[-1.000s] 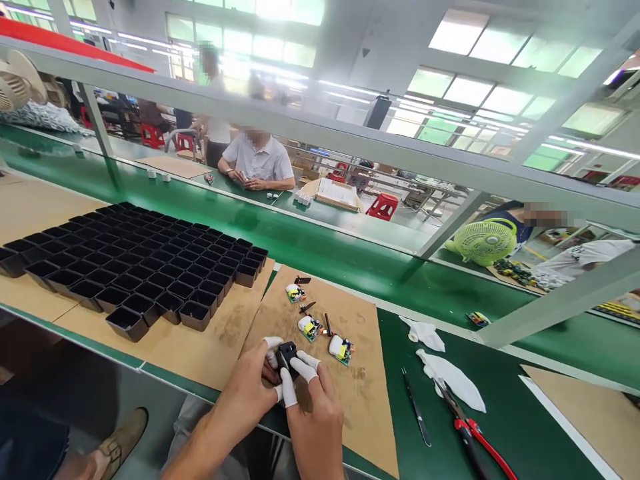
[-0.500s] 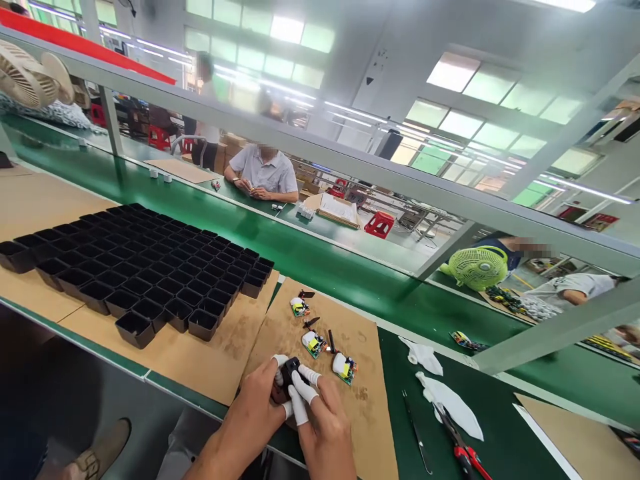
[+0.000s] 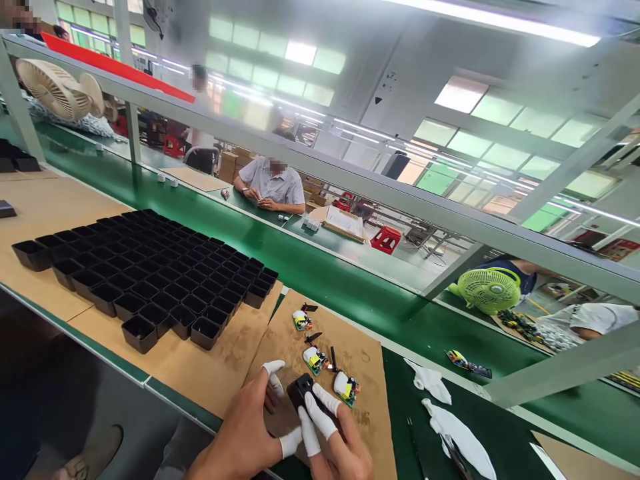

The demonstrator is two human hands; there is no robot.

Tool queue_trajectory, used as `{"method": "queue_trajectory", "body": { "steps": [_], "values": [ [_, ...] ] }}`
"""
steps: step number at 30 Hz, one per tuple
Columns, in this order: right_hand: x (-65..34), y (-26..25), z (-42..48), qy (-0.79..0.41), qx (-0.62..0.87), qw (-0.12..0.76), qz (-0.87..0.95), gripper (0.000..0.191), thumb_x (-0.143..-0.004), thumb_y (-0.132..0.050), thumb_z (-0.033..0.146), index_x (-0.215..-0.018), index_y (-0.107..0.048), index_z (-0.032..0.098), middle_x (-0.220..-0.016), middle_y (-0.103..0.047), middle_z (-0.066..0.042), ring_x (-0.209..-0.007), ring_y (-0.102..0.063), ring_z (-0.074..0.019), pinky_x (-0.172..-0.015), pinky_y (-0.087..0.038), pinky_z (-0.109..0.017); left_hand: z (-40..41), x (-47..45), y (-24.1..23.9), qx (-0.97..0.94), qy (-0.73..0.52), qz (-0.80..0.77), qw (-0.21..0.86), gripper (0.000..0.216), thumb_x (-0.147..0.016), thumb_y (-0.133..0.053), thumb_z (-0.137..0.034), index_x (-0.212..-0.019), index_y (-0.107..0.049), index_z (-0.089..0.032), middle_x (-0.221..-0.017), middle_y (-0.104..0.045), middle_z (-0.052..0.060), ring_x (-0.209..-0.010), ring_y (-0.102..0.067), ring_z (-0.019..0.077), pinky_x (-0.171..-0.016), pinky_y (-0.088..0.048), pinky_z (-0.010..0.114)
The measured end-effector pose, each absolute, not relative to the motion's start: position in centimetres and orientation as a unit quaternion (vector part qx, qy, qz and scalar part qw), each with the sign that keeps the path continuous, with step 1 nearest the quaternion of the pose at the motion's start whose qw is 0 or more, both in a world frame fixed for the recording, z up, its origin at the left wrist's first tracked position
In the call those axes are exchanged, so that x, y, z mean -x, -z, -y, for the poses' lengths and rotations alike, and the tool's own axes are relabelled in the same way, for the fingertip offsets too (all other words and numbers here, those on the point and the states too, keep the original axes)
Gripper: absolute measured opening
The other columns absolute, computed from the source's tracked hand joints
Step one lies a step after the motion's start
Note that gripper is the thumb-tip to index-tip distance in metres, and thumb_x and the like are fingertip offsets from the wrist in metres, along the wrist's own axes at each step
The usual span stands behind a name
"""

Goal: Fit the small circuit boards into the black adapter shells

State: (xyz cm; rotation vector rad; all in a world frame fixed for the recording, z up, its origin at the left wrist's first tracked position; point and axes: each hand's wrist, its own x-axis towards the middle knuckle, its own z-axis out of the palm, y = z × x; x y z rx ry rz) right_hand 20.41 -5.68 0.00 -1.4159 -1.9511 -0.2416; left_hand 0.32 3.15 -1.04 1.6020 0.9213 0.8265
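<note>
Left hand off the housing; right hand keeps it.

The small black plastic housing [image 3: 301, 389], pinched between both hands a second ago, now sits in the right hand [image 3: 345, 447] alone, capped fingertips [image 3: 320, 402] closed on it, low over the brown cardboard mat [image 3: 280, 343]. The left hand [image 3: 245, 437] has opened beside it, holding nothing. Three small green circuit boards [image 3: 316, 360] lie untouched just beyond; rows of empty black plastic cups [image 3: 150, 273] stand well left.
</note>
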Motion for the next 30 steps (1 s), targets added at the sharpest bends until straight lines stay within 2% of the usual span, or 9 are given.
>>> {"method": "queue_trajectory", "body": {
  "steps": [3, 6, 9, 13, 16, 18, 21, 26, 30],
  "values": [
    [-20.6, 0.1, 6.6, 0.112, 0.555, 0.369, 0.737, 0.042, -0.117, -0.061, 0.018, -0.155, -0.077, 0.026, -0.133, -0.086, -0.015, -0.124, -0.089, -0.0307, -0.102, -0.075, -0.032, -3.1, 0.7, 1.3, -0.646, -0.373, -0.362, 0.560, 0.070, -0.105, -0.066, -0.057, -0.163, -0.050, -0.020, -0.121, -0.074, 0.012, -0.107, -0.072, 0.0292, -0.106, -0.060, 0.047],
    [-20.4, 0.8, 7.3, 0.125, 0.568, 0.405, 0.706, 0.038, -0.120, -0.060, 0.021, -0.150, -0.082, 0.028, -0.131, -0.087, -0.015, -0.121, -0.090, -0.0300, -0.102, -0.075, -0.033, -3.2, 1.2, 1.6, -0.631, -0.383, -0.353, 0.576, 0.062, -0.115, -0.052, -0.061, -0.163, -0.052, -0.022, -0.122, -0.074, 0.011, -0.108, -0.072, 0.0277, -0.106, -0.059, 0.044],
    [-19.8, 1.7, 7.7, 0.132, 0.577, 0.440, 0.675, 0.038, -0.119, -0.061, 0.018, -0.146, -0.084, 0.030, -0.137, -0.085, -0.015, -0.125, -0.088, -0.0311, -0.107, -0.074, -0.037, -3.2, 1.0, 1.8, -0.622, -0.379, -0.367, 0.579, 0.062, -0.116, -0.050, -0.065, -0.159, -0.056, -0.021, -0.117, -0.074, 0.010, -0.105, -0.071, 0.0268, -0.105, -0.059, 0.044],
    [-18.9, 1.9, 7.9, 0.088, 0.587, 0.436, 0.676, 0.036, -0.122, -0.057, 0.023, -0.148, -0.082, 0.027, -0.132, -0.086, -0.015, -0.128, -0.088, -0.0304, -0.105, -0.075, -0.033, -3.1, 0.6, 1.6, -0.615, -0.378, -0.384, 0.576, 0.065, -0.113, -0.049, -0.071, -0.154, -0.060, -0.022, -0.110, -0.073, 0.009, -0.097, -0.069, 0.0267, -0.098, -0.060, 0.044],
    [-18.9, 0.9, 7.8, 0.106, 0.572, 0.443, 0.682, 0.039, -0.119, -0.060, 0.015, -0.149, -0.081, 0.028, -0.136, -0.086, -0.014, -0.132, -0.086, -0.0306, -0.109, -0.074, -0.034, -3.1, 0.5, 1.5, -0.615, -0.375, -0.390, 0.573, 0.068, -0.112, -0.048, -0.074, -0.153, -0.060, -0.020, -0.111, -0.071, 0.009, -0.099, -0.069, 0.0278, -0.099, -0.059, 0.046],
    [-19.2, 0.3, 7.8, 0.116, 0.562, 0.433, 0.695, 0.043, -0.116, -0.063, 0.010, -0.152, -0.080, 0.028, -0.139, -0.085, -0.015, -0.134, -0.085, -0.0317, -0.110, -0.073, -0.035, -3.2, 0.4, 1.4, -0.616, -0.375, -0.388, 0.574, 0.068, -0.113, -0.045, -0.073, -0.152, -0.060, -0.019, -0.109, -0.070, 0.009, -0.099, -0.069, 0.0284, -0.098, -0.059, 0.046],
    [-19.5, -0.1, 7.9, 0.094, 0.564, 0.416, 0.707, 0.042, -0.119, -0.059, 0.016, -0.155, -0.078, 0.027, -0.135, -0.087, -0.015, -0.127, -0.088, -0.0299, -0.106, -0.074, -0.032, -3.2, 0.4, 1.2, -0.619, -0.371, -0.385, 0.575, 0.068, -0.113, -0.044, -0.072, -0.152, -0.058, -0.019, -0.109, -0.070, 0.009, -0.100, -0.069, 0.0284, -0.099, -0.058, 0.046],
    [-19.0, 0.6, 8.3, 0.112, 0.565, 0.458, 0.677, 0.040, -0.118, -0.063, 0.012, -0.150, -0.081, 0.028, -0.142, -0.085, -0.016, -0.135, -0.084, -0.0306, -0.110, -0.073, -0.033, -3.0, 0.6, 0.9, -0.626, -0.358, -0.399, 0.567, 0.067, -0.113, -0.044, -0.072, -0.152, -0.059, -0.019, -0.111, -0.073, 0.010, -0.102, -0.070, 0.0288, -0.100, -0.057, 0.046],
    [-18.4, 1.2, 8.4, 0.078, 0.572, 0.462, 0.673, 0.041, -0.119, -0.062, 0.016, -0.155, -0.078, 0.030, -0.135, -0.087, -0.015, -0.129, -0.087, -0.0294, -0.104, -0.075, -0.034, -2.9, 0.6, 0.9, -0.629, -0.368, -0.399, 0.557, 0.064, -0.116, -0.041, -0.069, -0.151, -0.059, -0.019, -0.111, -0.073, 0.009, -0.100, -0.072, 0.0277, -0.099, -0.059, 0.045]
  ]
}}
